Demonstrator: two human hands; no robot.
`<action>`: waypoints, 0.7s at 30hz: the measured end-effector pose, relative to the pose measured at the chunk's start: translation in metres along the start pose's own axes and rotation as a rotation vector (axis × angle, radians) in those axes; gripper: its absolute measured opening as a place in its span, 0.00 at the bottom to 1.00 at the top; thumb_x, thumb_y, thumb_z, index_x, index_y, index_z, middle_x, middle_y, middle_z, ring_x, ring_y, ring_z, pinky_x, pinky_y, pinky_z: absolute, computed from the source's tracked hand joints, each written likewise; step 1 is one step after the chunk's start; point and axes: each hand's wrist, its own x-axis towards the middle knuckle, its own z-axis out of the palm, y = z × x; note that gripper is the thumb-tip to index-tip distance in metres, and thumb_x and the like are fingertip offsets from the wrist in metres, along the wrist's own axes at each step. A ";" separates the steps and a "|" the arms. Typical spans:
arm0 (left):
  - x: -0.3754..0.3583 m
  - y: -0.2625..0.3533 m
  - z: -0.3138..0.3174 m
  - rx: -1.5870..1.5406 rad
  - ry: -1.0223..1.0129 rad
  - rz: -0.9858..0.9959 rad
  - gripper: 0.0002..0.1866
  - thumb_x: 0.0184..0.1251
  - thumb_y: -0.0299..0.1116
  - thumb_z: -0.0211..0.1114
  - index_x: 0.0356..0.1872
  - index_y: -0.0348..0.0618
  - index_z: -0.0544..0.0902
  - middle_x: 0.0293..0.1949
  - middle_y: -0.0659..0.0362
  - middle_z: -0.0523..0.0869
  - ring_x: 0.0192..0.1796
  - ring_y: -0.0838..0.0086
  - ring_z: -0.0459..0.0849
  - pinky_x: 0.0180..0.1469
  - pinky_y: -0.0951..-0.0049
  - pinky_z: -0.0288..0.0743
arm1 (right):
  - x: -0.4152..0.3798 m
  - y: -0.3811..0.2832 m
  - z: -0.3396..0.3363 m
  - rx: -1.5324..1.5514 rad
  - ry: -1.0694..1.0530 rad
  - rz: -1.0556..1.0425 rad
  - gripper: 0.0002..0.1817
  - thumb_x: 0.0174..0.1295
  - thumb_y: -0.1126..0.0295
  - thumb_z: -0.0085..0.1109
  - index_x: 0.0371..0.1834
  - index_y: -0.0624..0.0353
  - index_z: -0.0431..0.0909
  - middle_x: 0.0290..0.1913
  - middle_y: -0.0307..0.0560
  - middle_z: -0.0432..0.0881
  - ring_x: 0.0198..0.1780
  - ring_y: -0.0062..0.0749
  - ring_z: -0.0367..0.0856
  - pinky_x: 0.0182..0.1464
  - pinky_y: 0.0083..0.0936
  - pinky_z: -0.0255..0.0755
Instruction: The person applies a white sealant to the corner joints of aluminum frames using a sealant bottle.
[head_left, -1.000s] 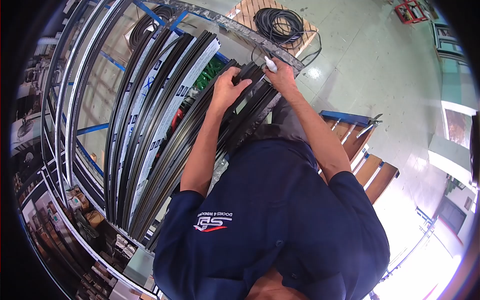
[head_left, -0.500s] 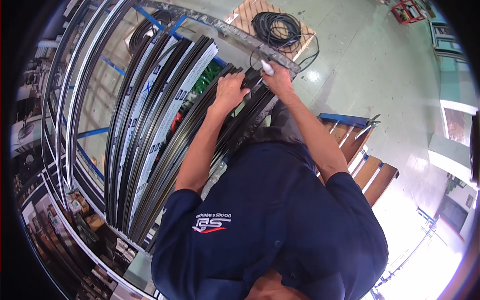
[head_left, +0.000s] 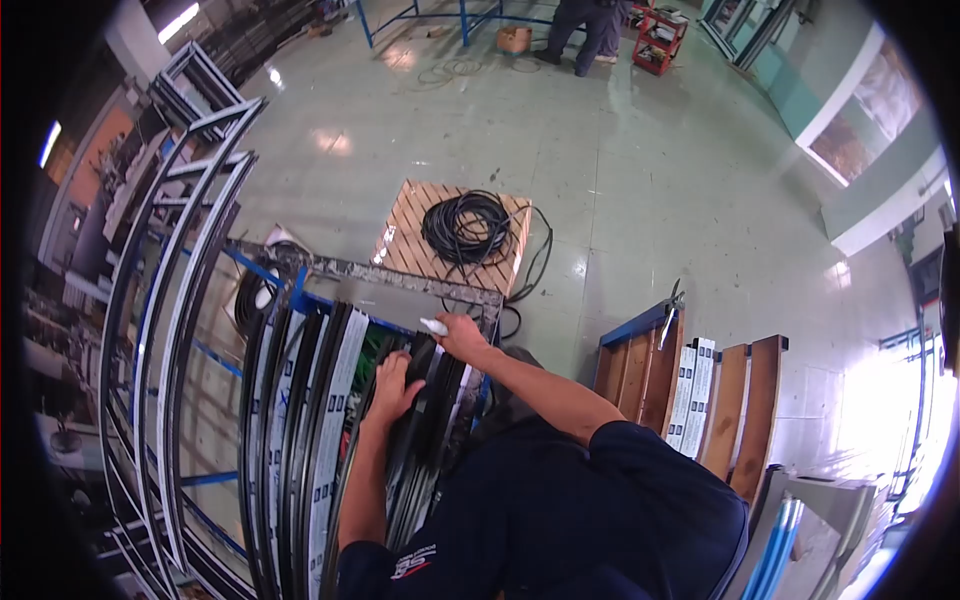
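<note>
My right hand is closed around a small white bottle with a narrow tip, just above the far ends of dark metal profiles. To its left, my left hand rests on the ends of these profiles, its thumb spread away from the fingers. More long profiles, some with white printed film, stand in a row left of my left hand. A green bundle shows in part behind them.
Coiled black cable lies on a slatted wooden board ahead. Tall metal frames stand at left. Brown wooden pieces and a blue-edged rack are at right. Another person's legs are far ahead.
My view has tilted up, bringing more floor and another person's legs into sight. Both hands stay by the profile ends, and the white bottle remains in my right hand.
</note>
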 end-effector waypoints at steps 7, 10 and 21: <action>0.008 -0.002 -0.013 -0.064 -0.093 0.001 0.37 0.57 0.34 0.80 0.66 0.34 0.74 0.67 0.42 0.76 0.70 0.43 0.74 0.69 0.51 0.68 | 0.006 0.003 0.000 -0.015 -0.020 -0.016 0.15 0.58 0.69 0.70 0.48 0.59 0.85 0.41 0.64 0.88 0.46 0.64 0.88 0.51 0.52 0.82; 0.000 -0.015 -0.003 -0.083 -0.089 -0.003 0.42 0.55 0.38 0.83 0.69 0.34 0.73 0.68 0.43 0.77 0.71 0.44 0.75 0.70 0.51 0.68 | 0.000 0.013 0.010 -0.010 -0.023 -0.004 0.16 0.59 0.69 0.68 0.50 0.58 0.85 0.44 0.65 0.88 0.49 0.64 0.87 0.54 0.53 0.81; 0.002 0.000 0.018 -0.211 0.189 -0.243 0.17 0.66 0.32 0.73 0.52 0.36 0.82 0.60 0.50 0.83 0.64 0.52 0.81 0.61 0.54 0.69 | 0.006 -0.004 -0.006 0.014 -0.033 0.045 0.18 0.60 0.64 0.73 0.49 0.63 0.83 0.38 0.66 0.88 0.44 0.64 0.88 0.48 0.51 0.82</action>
